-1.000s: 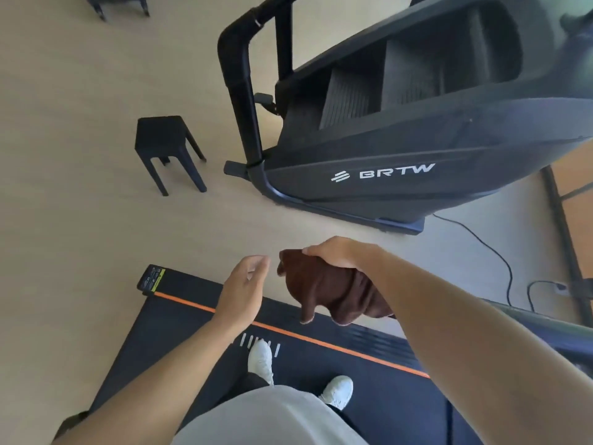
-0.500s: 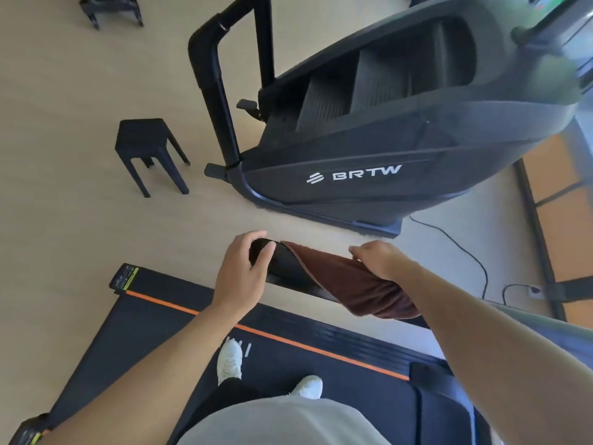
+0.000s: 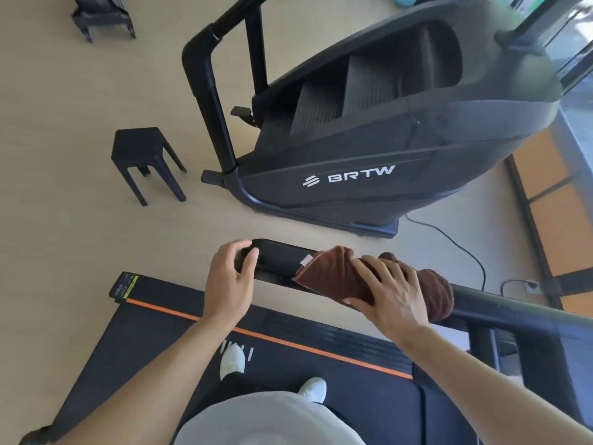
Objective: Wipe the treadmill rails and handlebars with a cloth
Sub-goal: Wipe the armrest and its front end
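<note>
A black treadmill handlebar (image 3: 276,261) runs from its rounded end at centre toward the right edge. My left hand (image 3: 229,281) curls around that rounded end. A brown cloth (image 3: 327,277) lies draped over the bar just to the right. My right hand (image 3: 390,292) presses flat on the cloth, fingers spread, wrapping it against the bar. Below lies the treadmill deck (image 3: 154,329) with an orange stripe along its side rail, and my white shoes stand on the belt.
A large black stair-climber machine (image 3: 369,162) marked BRTW stands just beyond the handlebar. A small black stool (image 3: 141,155) sits on the pale floor at left. A black cable (image 3: 455,242) trails on the floor at right toward a wall socket.
My left hand went from open in the air to gripping the handlebar's end. My right hand laid the bunched cloth over the bar and now presses on it farther right.
</note>
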The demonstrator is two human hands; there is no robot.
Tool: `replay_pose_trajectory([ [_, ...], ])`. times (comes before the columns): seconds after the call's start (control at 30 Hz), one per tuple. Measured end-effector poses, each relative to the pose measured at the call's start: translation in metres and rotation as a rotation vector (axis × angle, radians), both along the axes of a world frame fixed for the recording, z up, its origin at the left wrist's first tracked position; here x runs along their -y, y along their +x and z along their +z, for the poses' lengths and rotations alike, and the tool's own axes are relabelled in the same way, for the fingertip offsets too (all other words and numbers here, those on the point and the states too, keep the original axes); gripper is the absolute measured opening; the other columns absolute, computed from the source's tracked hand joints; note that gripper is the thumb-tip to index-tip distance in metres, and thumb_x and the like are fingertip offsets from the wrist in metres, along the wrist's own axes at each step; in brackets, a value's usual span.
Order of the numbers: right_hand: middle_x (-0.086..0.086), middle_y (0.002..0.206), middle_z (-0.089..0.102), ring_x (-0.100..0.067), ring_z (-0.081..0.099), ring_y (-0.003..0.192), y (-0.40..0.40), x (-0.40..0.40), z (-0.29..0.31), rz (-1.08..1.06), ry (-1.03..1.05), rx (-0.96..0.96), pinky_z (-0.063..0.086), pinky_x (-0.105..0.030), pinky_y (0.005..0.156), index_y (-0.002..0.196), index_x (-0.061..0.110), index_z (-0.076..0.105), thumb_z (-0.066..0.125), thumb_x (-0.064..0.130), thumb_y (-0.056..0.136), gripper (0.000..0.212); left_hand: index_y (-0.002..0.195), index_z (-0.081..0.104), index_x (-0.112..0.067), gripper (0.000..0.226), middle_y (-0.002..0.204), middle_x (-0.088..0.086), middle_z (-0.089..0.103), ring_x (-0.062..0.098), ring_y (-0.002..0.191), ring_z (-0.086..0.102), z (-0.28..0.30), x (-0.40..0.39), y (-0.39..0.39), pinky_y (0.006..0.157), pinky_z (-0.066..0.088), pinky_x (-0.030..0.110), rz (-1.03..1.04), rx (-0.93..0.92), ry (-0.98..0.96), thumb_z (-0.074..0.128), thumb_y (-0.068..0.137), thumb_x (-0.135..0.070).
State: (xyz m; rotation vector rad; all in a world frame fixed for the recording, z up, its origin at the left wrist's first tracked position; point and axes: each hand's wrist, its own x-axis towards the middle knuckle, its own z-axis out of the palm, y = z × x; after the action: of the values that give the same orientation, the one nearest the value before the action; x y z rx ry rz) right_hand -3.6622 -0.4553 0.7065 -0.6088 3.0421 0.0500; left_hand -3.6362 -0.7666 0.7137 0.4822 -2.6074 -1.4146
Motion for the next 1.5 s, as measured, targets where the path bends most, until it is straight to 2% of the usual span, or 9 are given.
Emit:
replay_pose_trajectory([
  [0.13,0.0,0.156,0.046,-0.035,0.048,0.135,-0.012,0.088,-0.009,0.221,0.007,-0.033,0.04,-0.055,0.106,0.158,0.039,0.033,0.074,0.049,0.088,0.081,0.126,0.061,-0.019,0.038,0.129,-0.007,0.061,0.01,0.123,0.054,-0.005,0.041,0.01,0.102,0.039,0.023,0.052,0.043,-0.019,0.049,0.101,-0.044],
  [0.27,-0.003,0.167,0.026,-0.041,0.03,0.145,-0.028,0.196,-0.004,0.417,0.135,0.076,0.028,-0.059,0.117,0.159,0.035,0.029,0.068,0.029,0.095,0.076,0.126,0.062,-0.02,0.039,0.126,-0.007,0.062,0.009,0.12,0.056,0.001,0.075,0.007,0.105,0.046,0.031,0.062,0.043,0.013,0.046,0.102,-0.045],
  [0.37,-0.002,0.148,0.049,-0.033,0.045,0.133,-0.049,0.24,0.009,0.454,0.258,0.191,0.039,-0.052,0.111,0.145,0.028,0.052,0.064,0.037,0.097,0.05,0.127,0.061,-0.02,0.039,0.125,-0.008,0.062,0.01,0.119,0.058,0.01,0.099,-0.001,0.103,0.047,0.029,0.019,0.044,0.03,0.044,0.102,-0.045],
  [0.47,0.006,0.122,0.066,-0.025,0.062,0.111,-0.081,0.244,0.022,0.253,0.097,0.449,0.052,-0.043,0.091,0.128,0.039,0.064,0.056,0.063,0.092,0.044,0.126,0.06,-0.022,0.036,0.126,-0.007,0.063,0.011,0.119,0.058,0.016,0.114,-0.01,0.104,0.047,0.032,0.001,0.07,0.052,0.044,0.103,-0.045],
  [0.63,-0.001,0.127,0.069,-0.03,0.061,0.113,-0.108,0.178,0.028,-0.233,-0.093,0.761,0.04,-0.042,0.093,0.124,0.031,0.072,0.024,0.088,0.089,0.083,0.126,0.06,-0.024,0.035,0.125,-0.008,0.063,0.01,0.117,0.058,0.02,0.097,-0.033,0.101,0.047,0.027,-0.151,0.067,0.048,0.043,0.103,-0.045],
  [0.83,-0.001,0.12,0.073,-0.027,0.057,0.094,-0.067,0.021,0.033,-0.551,-0.006,0.522,0.04,-0.041,0.088,0.116,0.036,0.074,0.007,0.082,0.093,0.085,0.116,0.063,-0.029,0.028,0.122,-0.015,0.065,0.006,0.118,0.059,0.019,0.033,-0.073,0.105,0.048,0.037,-0.513,0.099,0.039,0.049,0.102,-0.048],
  [1.03,0.005,0.141,0.059,-0.023,0.039,0.141,0.007,-0.074,0.017,-0.789,-0.086,0.095,0.016,-0.042,0.124,0.132,0.036,0.063,0.015,0.072,0.097,0.069,0.12,0.062,-0.03,0.031,0.123,-0.017,0.063,0.003,0.119,0.057,0.024,-0.02,-0.088,0.099,0.043,0.025,-0.807,0.229,-0.038,0.05,0.099,-0.051],
  [1.2,0.01,0.155,0.045,-0.02,0.015,0.156,0.028,-0.011,-0.005,-0.902,-0.253,-0.086,-0.006,-0.051,0.128,0.147,0.032,0.051,0.027,0.058,0.105,0.055,0.123,0.061,-0.03,0.03,0.129,-0.017,0.06,0.004,0.123,0.052,0.021,-0.013,-0.079,0.102,0.039,0.024,-0.735,0.129,-0.017,0.053,0.099,-0.047],
  [1.5,0.004,0.14,0.058,-0.027,0.043,0.138,0.004,0.199,-0.008,-0.266,-0.226,-0.047,0.017,-0.054,0.125,0.144,0.028,0.055,0.044,0.055,0.1,0.053,0.11,0.067,-0.023,0.021,0.114,-0.01,0.068,0.008,0.109,0.062,0.029,0.002,-0.087,0.101,0.05,0.037,-0.584,-0.026,0.119,0.055,0.101,-0.037],
])
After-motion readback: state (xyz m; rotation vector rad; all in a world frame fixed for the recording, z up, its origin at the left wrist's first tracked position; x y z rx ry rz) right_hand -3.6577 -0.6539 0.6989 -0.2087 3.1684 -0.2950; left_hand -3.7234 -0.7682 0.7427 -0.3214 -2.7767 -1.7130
